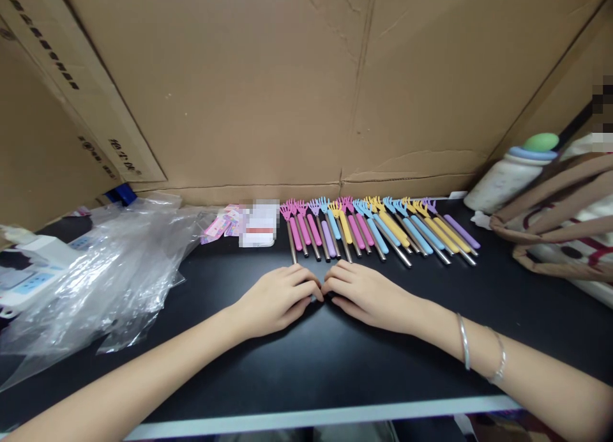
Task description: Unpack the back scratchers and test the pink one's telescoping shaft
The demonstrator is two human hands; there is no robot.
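Observation:
My left hand [282, 296] and my right hand [366, 295] rest on the black tabletop, fingertips almost meeting in the middle. Both have curled, closed fingers. A small pale spot shows at the left fingertips and a dark one under the right; I cannot make out what, if anything, either holds. Just beyond them lies a row of back scratchers [354, 228] with metal rods, claw-shaped heads and pink, purple, blue or yellow grips. The rod ends of some reach close to my knuckles. Two silvery bracelets [463, 341] circle my right forearm.
Clear plastic bags [129, 269] are heaped at left, beside a white power strip [36, 273]. Colourful cards [223, 223] and a white packet [259, 223] lie left of the row. A bottle [507, 177] and a brown-handled bag [565, 218] stand right. Cardboard walls [268, 91] enclose the back.

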